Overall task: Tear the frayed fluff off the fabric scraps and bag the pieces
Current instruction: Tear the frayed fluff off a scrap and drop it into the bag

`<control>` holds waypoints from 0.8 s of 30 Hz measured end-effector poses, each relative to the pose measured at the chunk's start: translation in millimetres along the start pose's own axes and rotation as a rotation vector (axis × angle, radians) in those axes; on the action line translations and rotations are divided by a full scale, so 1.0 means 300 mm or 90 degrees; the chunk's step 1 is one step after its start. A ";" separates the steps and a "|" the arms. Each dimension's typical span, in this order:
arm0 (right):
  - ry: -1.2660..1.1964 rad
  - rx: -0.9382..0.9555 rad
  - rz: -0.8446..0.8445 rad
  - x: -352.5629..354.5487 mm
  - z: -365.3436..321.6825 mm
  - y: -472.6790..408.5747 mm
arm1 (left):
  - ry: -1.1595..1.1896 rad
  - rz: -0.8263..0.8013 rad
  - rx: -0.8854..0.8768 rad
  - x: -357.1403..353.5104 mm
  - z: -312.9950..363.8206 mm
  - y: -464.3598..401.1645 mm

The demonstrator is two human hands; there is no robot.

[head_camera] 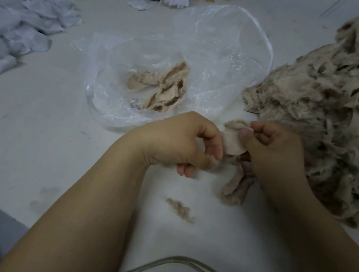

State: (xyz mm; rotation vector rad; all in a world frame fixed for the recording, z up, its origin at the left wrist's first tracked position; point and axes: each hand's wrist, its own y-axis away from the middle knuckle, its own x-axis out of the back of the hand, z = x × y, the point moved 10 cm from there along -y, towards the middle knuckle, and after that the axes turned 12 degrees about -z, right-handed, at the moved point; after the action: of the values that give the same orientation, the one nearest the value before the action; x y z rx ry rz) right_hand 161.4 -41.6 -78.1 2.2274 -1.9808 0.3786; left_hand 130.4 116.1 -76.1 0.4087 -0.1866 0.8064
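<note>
A small beige fabric scrap (232, 142) is held between both hands above the white table. My left hand (182, 142) pinches its left edge with curled fingers. My right hand (270, 148) pinches its upper right edge, thumb on top, where frayed fluff (235, 123) sticks out. More beige fluffy material (236, 187) hangs below the hands onto the table. Just beyond the hands lies an open clear plastic bag (203, 51) with several beige pieces (163, 89) inside.
A big heap of beige frayed scraps (333, 106) fills the right side. A loose tuft of fluff (179, 208) lies near my forearms. Pale blue-white scraps (21, 26) are piled at the far left. A cable (176, 263) loops at the bottom edge.
</note>
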 end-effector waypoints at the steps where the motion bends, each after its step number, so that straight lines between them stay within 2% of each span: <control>1: 0.002 0.011 -0.020 -0.014 -0.009 0.002 | -0.012 -0.014 0.015 -0.010 -0.004 -0.001; 3: 0.002 0.028 -0.046 -0.033 -0.024 0.005 | 0.000 0.030 0.021 0.010 -0.008 -0.003; 7: -0.014 0.045 -0.104 -0.070 -0.047 0.010 | 0.064 0.206 0.006 0.088 -0.020 0.003; 10: -0.040 0.058 -0.143 -0.099 -0.065 0.022 | 0.070 0.200 -0.011 0.069 -0.005 -0.007; 13: -0.066 0.049 -0.162 -0.115 -0.064 0.024 | 0.085 0.249 -0.016 0.099 -0.010 0.006; 21: 0.043 0.000 -0.235 -0.141 -0.020 0.019 | 0.099 0.333 -0.019 0.141 -0.013 0.028; 24: -0.057 0.006 -0.224 -0.136 -0.024 0.020 | 0.081 0.318 -0.021 0.135 -0.012 0.026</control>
State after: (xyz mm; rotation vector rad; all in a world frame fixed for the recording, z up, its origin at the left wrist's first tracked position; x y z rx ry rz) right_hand 150.6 -1.5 -82.7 2.5733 -1.5767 0.2474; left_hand 152.4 149.1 -64.5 0.2800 -0.1845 1.3150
